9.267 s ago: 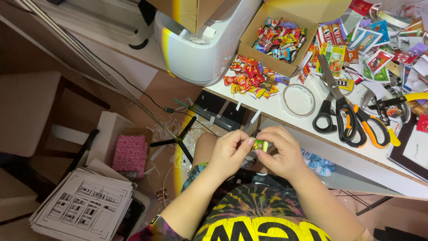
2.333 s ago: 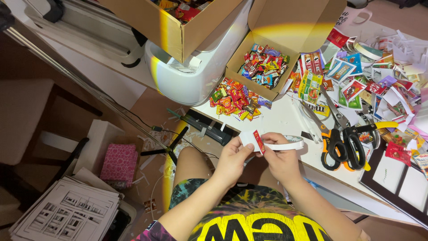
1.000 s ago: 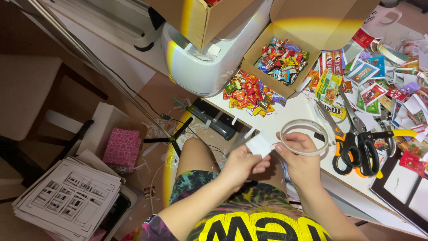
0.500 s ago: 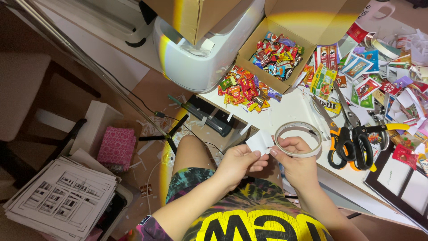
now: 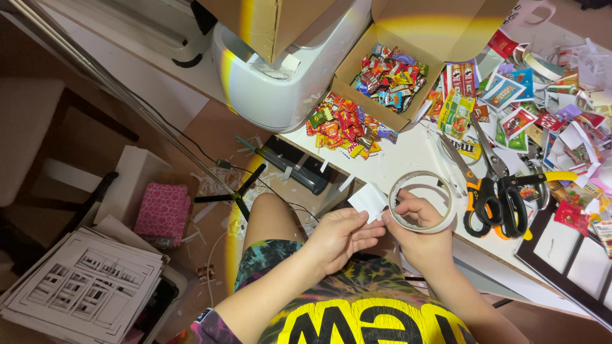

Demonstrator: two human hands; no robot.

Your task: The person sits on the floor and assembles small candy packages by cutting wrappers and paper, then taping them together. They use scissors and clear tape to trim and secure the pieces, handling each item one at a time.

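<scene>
While the tape roll [image 5: 422, 202] is pinched in the right hand [image 5: 417, 226], a white paper piece [image 5: 368, 201] is clamped by left hand [image 5: 341, 237] fingers; no tape is stuck on yet.

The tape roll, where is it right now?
In the head view, the tape roll is in the right hand, at the white table's near edge, just left of the orange-handled scissors.

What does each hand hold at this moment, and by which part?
The right hand holds a tape roll by its lower rim. The left hand pinches a small white paper piece at its lower edge.
</scene>
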